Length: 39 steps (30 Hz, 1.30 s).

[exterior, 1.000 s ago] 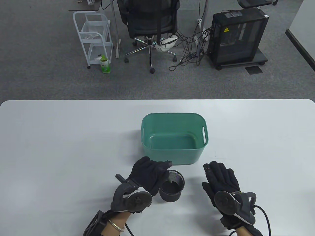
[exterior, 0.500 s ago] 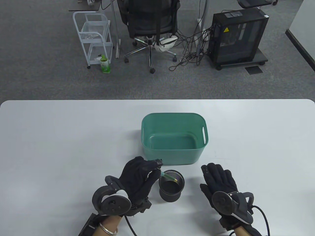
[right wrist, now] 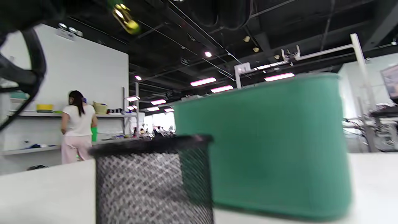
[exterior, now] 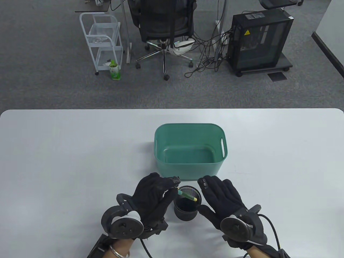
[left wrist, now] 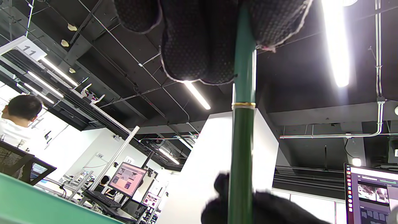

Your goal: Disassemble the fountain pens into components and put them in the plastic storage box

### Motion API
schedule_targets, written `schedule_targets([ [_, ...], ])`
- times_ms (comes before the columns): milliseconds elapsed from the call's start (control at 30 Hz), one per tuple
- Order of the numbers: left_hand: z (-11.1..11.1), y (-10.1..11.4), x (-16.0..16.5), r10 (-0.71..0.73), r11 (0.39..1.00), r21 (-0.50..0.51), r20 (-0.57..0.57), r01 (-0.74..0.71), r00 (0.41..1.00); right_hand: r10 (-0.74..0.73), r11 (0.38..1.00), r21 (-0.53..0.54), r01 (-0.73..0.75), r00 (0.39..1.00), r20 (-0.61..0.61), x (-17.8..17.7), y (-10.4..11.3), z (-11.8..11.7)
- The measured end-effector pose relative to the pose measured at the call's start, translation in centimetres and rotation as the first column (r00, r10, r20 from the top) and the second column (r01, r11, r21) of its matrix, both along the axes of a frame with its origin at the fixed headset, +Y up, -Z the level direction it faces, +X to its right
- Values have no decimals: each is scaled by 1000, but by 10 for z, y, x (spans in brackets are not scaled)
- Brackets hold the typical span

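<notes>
A green fountain pen with a gold tip is pinched in my left hand, lying across the top of the black mesh pen cup. The left wrist view shows the pen with a gold band, running down from my gloved fingers. My right hand hovers just right of the cup, fingers straight, holding nothing. The green plastic storage box stands right behind the cup, nothing visible inside. The right wrist view shows the cup in front of the box, with the pen's gold end above.
The white table stretches wide on both sides of the box. Beyond its far edge are an office chair, a white cart and a black computer case on the carpet.
My left hand has drawn the green pen up out of the cup and tilted it over the rim. My right hand has slid left, close beside the cup.
</notes>
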State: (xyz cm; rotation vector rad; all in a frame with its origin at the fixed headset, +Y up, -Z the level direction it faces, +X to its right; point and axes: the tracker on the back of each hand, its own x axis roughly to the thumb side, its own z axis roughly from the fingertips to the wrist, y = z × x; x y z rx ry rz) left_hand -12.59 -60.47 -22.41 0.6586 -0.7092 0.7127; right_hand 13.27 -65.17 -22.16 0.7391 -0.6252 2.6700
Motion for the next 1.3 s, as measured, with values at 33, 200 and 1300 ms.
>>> schedule_targets([
  [33,0,0,0,4,1000,3,1,-4,1000,-10,1000,21,10,1000,-14,-5,5,0],
  [200,1,0,-1,24,1000,18,5,-24,1000,-58,996,65,62,997,-55,-23,18,-1],
  [1300,-3,-3,-4,26,1000,4,40,-26,999,-93,967,237,98,995,-30,-15,28,1],
])
